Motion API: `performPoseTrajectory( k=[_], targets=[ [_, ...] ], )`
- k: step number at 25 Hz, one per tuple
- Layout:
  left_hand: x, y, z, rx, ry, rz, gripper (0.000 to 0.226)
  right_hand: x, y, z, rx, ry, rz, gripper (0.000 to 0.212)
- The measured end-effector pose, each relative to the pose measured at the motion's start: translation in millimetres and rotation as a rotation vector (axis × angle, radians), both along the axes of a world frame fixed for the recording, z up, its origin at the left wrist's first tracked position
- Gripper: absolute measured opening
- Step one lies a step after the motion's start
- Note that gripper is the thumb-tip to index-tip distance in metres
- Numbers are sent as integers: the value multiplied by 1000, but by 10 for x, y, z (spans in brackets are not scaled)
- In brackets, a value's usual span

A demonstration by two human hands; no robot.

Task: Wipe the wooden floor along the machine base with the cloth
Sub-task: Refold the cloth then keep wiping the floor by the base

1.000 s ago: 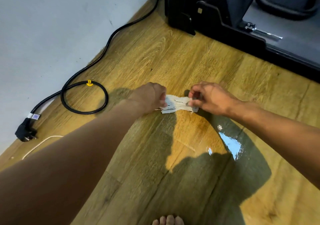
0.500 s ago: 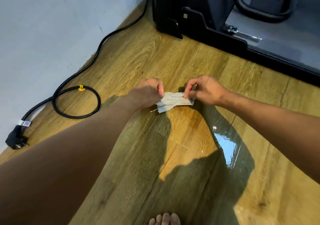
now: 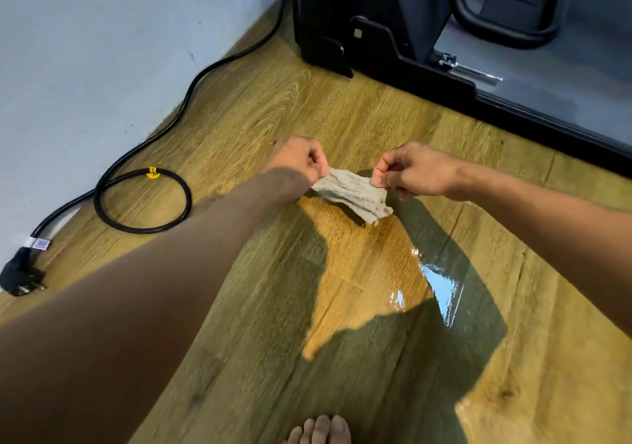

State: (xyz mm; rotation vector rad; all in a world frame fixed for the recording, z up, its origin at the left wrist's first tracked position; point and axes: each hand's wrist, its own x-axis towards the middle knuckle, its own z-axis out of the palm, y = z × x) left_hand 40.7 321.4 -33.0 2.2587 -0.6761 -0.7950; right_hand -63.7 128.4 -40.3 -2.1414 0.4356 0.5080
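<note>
Much of the machine base is cut off by the top and right edges, so only its black lower frame, a grey panel and a curved black bar show at far right. The left forearm fills the near left corner and hides the floor beneath it, and only a few toes show at the bottom edge. The cloth is slightly blurred; it looks like a small, pale, frayed rag, bunched or folded, though how many layers it has cannot be told. No container is in view. The left hand pinches the cloth's left end in a closed grip, and the right hand pinches its upper right edge between thumb and fingertips, also a tight grip. The cloth is stretched between the two hands, its lower right corner drooping below the right hand toward the wooden floor; whether that corner touches the boards cannot be told. A wet, shiny patch lies near and to the right of the cloth. At left, a black power cable runs along the wall, loops once, and ends in a plug at the left edge.
</note>
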Motion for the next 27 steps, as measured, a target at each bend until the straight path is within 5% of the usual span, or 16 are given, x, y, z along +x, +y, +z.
performPoseTrajectory(
  k=[4, 8, 13, 19, 23, 27],
  targets=[
    [-3, -44, -34, 39, 27, -14, 12, 22, -30, -77, -227, -151, -49, 6],
    [0, -72, -162, 166, -195, -18, 9, 19, 8, -241, -436, -337, 40, 7],
    [-63, -8, -459, 442, -480, -407, 52, 16, 68, -497, -588, -228, 379, 40],
    [57, -41, -583, 314, -427, -162, 9, 241, -3, -602, -580, -309, 385, 28],
    [184, -168, -433, 98, -302, 75, 12, 363, -21, -588, -623, -409, 269, 13],
    [347, -374, -98, -110, -384, 233, 13, 612, -116, -245, -547, -477, 57, 9]
  ],
)
